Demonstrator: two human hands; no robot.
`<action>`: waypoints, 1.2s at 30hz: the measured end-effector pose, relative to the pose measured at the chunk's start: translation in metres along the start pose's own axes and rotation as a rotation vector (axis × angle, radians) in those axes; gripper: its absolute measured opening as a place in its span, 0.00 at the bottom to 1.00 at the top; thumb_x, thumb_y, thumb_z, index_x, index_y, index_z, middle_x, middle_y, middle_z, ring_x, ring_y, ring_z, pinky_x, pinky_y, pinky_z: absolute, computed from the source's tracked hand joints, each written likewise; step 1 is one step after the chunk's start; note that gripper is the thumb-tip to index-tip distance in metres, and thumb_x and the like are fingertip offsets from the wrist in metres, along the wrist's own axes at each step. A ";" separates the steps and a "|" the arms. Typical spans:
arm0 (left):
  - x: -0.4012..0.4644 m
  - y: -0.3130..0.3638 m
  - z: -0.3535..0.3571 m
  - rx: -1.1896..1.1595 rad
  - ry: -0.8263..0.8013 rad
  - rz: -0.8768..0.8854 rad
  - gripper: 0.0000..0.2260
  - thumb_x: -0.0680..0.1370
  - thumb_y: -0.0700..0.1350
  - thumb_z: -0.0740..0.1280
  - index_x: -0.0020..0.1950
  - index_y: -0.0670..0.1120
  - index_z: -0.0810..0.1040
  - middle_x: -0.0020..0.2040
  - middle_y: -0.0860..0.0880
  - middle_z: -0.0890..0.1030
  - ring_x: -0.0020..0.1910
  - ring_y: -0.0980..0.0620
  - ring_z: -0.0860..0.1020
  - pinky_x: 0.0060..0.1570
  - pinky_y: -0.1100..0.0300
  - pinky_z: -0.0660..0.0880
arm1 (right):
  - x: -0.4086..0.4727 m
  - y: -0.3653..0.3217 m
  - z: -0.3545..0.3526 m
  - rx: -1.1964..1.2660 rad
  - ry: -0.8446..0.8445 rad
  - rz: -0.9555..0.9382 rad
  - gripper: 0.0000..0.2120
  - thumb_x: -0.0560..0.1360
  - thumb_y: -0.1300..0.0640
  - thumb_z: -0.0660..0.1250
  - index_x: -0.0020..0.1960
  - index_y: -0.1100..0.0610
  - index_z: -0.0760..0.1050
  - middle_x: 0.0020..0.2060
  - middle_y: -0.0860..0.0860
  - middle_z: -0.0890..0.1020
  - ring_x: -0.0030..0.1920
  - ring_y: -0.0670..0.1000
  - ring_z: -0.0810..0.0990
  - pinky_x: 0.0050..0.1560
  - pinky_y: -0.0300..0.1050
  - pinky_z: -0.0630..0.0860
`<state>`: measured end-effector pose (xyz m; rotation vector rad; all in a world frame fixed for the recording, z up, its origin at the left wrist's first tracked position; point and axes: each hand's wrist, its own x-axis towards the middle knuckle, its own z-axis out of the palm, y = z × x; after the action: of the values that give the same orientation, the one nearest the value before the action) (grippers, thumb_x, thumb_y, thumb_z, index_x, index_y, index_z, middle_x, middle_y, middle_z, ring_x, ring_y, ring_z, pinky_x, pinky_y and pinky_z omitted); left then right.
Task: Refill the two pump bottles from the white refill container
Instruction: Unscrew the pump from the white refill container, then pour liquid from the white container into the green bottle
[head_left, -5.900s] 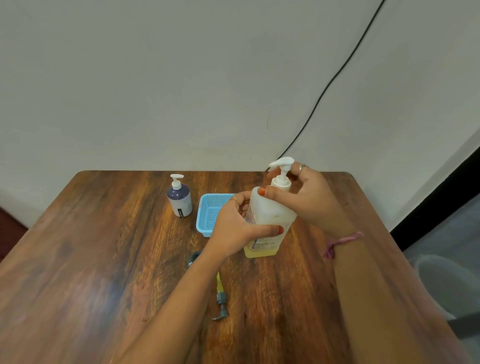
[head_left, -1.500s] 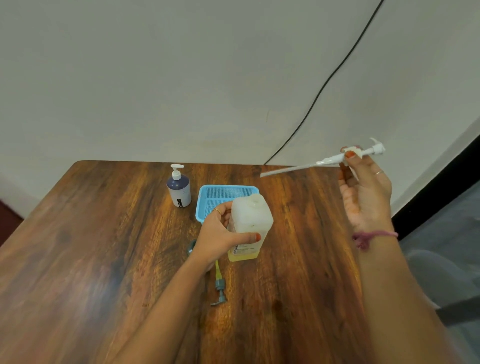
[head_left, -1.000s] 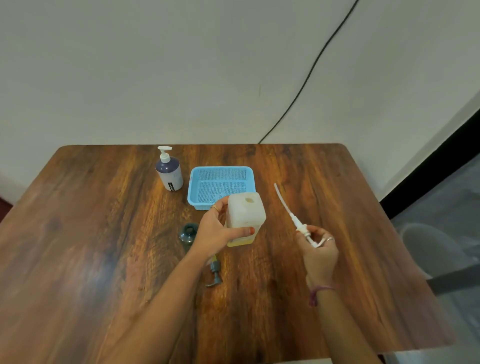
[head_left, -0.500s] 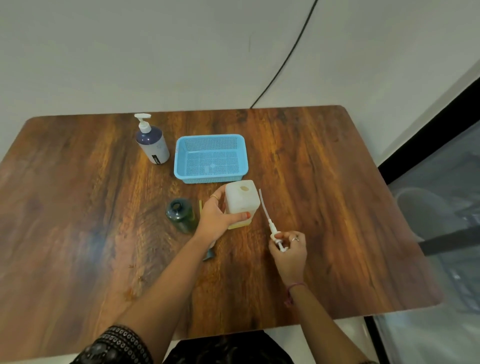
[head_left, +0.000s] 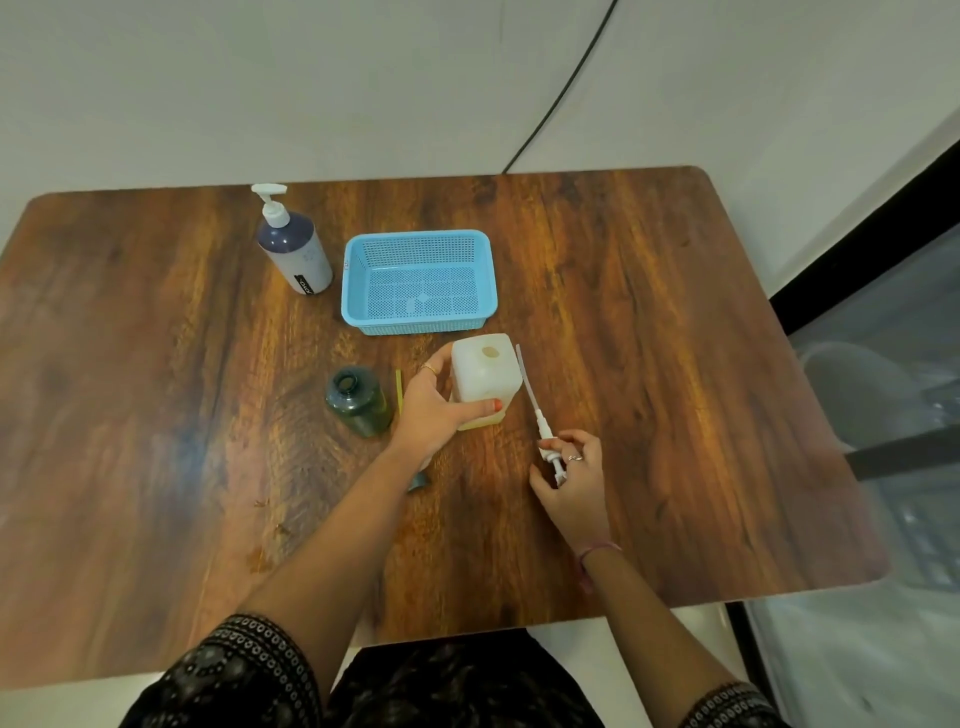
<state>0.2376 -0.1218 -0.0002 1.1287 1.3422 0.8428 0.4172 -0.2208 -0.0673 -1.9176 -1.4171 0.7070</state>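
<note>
My left hand (head_left: 434, 410) grips the white refill container (head_left: 485, 379), which stands upright mid-table with its round neck uncovered and a little yellow liquid at the bottom. The container's white pump (head_left: 540, 415) lies on the table just to its right, tube pointing away, and my right hand (head_left: 571, 480) holds its head end. A dark green bottle (head_left: 358, 400) stands uncapped left of my left hand; its grey pump (head_left: 418, 480) with a yellow tube lies partly under my left arm. A blue-and-white pump bottle (head_left: 296, 247) with its pump on stands at the back left.
An empty light-blue mesh basket (head_left: 418, 280) sits just behind the container. The wooden table (head_left: 675, 364) ends at a rounded edge on the right, with a clear plastic-covered bin (head_left: 852, 395) beyond it. A black cable (head_left: 566, 88) runs up the wall.
My right hand unscrewed the pump from the refill container, drew it out, swung it to the right and brought it down onto the table beside the container. My left hand has kept its grip.
</note>
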 end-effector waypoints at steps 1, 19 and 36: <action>0.000 -0.001 -0.001 0.005 0.001 0.001 0.37 0.62 0.38 0.82 0.68 0.51 0.72 0.62 0.54 0.78 0.64 0.55 0.74 0.61 0.58 0.75 | -0.001 0.001 0.000 -0.005 -0.010 -0.009 0.15 0.70 0.58 0.75 0.56 0.58 0.79 0.58 0.47 0.71 0.57 0.44 0.70 0.57 0.19 0.60; -0.022 -0.008 -0.010 0.204 0.035 -0.120 0.50 0.65 0.43 0.81 0.79 0.48 0.54 0.78 0.49 0.62 0.76 0.50 0.61 0.72 0.55 0.61 | -0.003 -0.016 -0.018 0.122 -0.003 -0.076 0.25 0.69 0.51 0.76 0.63 0.51 0.72 0.64 0.44 0.70 0.63 0.45 0.71 0.66 0.38 0.67; -0.102 -0.049 -0.068 0.085 0.482 -0.133 0.22 0.70 0.43 0.77 0.59 0.47 0.72 0.56 0.46 0.77 0.56 0.47 0.77 0.59 0.48 0.76 | 0.049 -0.085 -0.015 0.260 -0.188 -0.155 0.43 0.66 0.52 0.79 0.73 0.51 0.60 0.73 0.48 0.65 0.72 0.47 0.64 0.72 0.45 0.65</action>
<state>0.1544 -0.2234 -0.0090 0.9181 1.8428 1.0063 0.3890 -0.1585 0.0045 -1.5570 -1.4865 0.9650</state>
